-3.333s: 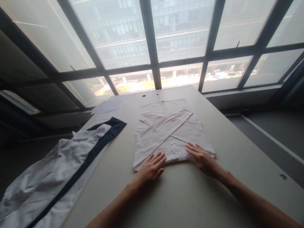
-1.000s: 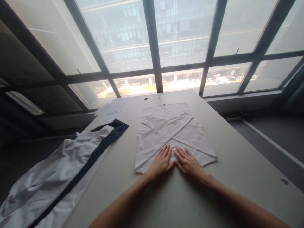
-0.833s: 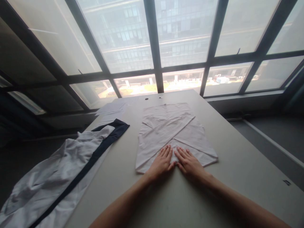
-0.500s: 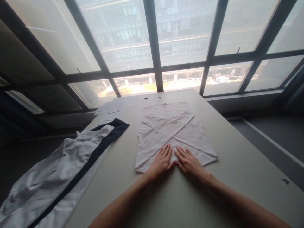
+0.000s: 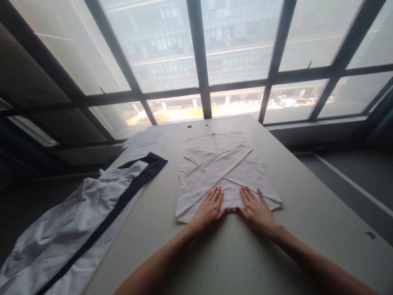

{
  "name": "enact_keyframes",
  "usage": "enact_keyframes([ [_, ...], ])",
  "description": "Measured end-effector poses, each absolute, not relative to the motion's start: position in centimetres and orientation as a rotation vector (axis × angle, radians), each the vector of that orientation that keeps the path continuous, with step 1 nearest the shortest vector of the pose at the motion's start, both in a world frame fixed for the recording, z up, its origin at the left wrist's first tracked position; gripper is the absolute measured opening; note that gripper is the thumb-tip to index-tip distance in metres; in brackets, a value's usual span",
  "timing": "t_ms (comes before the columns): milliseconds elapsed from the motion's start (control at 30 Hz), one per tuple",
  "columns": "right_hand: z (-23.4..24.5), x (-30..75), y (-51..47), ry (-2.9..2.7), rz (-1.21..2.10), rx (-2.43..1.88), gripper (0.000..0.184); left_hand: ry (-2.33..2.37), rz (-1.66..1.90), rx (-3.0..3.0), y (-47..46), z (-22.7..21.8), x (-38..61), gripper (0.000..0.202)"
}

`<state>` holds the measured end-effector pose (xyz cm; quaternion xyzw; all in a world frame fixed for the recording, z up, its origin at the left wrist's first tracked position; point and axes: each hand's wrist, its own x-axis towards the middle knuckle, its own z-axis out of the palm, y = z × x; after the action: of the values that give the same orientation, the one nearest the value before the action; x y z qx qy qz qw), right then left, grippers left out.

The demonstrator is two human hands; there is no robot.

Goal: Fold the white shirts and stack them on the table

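A white shirt (image 5: pixel 215 164) lies folded on the table, its sleeves crossed diagonally over the body. My left hand (image 5: pixel 210 207) rests flat on the shirt's near edge, left of the middle, with fingers stretched forward. On the same edge, a little to the right, my right hand (image 5: pixel 254 207) presses flat with its fingers spread. A strip of the near edge shows between the two thumbs. Neither hand grasps the cloth. Parts of the near edge are hidden under my palms.
At the left, crumpled white cloth with a dark navy band (image 5: pixel 123 205) hangs over the side of the white table (image 5: pixel 307 229). Paper sheets (image 5: pixel 144 139) lie at the far left corner. Large framed windows (image 5: pixel 202 53) rise beyond the far edge.
My right hand has slid to the right along the shirt's near edge, its fingers spreading wider and the gap between my thumbs growing. My left hand stays in place.
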<state>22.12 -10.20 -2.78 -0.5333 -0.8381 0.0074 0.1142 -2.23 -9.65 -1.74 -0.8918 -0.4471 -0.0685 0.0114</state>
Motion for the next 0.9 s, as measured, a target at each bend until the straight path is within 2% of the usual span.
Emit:
enact_keyframes([
  [133,-1.9,22.0,-10.3,-2.399,0.022,-1.581,0.073,-1.393,-0.236,-2.772,-9.5,-2.0,-2.2,0.071],
  [300,-0.7,20.8,-10.7,-2.419,-0.034,-1.402,0.067,-1.362,-0.266,-2.764,-9.4,-2.3,-2.3,0.069],
  [567,-2.7,20.0,-10.1,-2.522,0.071,-1.482,0.062,-1.349,-0.25,-2.75,-9.3,-2.6,-2.5,0.067],
  [900,-1.8,20.0,-10.3,-2.546,0.143,-1.514,0.063,-1.363,-0.226,-2.767,-9.5,-2.0,-2.3,0.068],
])
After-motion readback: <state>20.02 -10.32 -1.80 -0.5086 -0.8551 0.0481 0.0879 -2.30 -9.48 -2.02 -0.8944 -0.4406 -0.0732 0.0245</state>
